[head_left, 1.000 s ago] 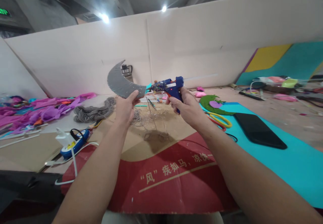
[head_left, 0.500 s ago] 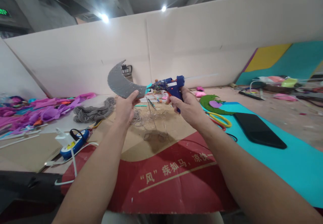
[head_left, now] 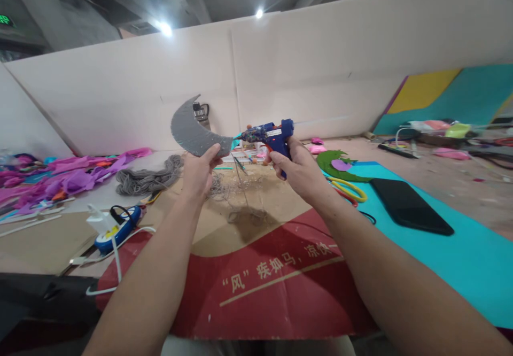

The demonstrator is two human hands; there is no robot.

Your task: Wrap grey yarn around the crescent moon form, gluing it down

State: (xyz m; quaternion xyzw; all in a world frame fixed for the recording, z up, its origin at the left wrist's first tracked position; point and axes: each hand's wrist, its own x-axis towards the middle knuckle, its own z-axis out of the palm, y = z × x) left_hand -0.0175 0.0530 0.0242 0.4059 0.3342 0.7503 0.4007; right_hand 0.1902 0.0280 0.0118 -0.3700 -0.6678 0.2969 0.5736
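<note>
Pinched in my left hand point(head_left: 202, 170) is a grey crescent wrapped in yarn point(head_left: 192, 130), held up by its lower right part. My right hand point(head_left: 296, 170) grips a blue hot glue gun point(head_left: 276, 139) by the handle. The gun's nozzle points left and meets or nearly meets the crescent's right end, where a bit of turquoise point(head_left: 236, 141) shows. A thin strand of grey yarn point(head_left: 247, 193) hangs below onto the cardboard point(head_left: 224, 233). Behind the crescent stands a bottle with a dark lid point(head_left: 202, 113).
On the left lie a grey yarn skein point(head_left: 150, 176), purple scraps point(head_left: 76, 179) and a blue power strip point(head_left: 118, 233) with a white cable. On the right are yellow-handled scissors point(head_left: 350, 190), a green curved piece point(head_left: 332, 163) and a black phone point(head_left: 411, 206) on a turquoise sheet point(head_left: 452, 270).
Both hands hold almost the same position, with the crescent and glue gun barely moved. The view has shifted very slightly.
</note>
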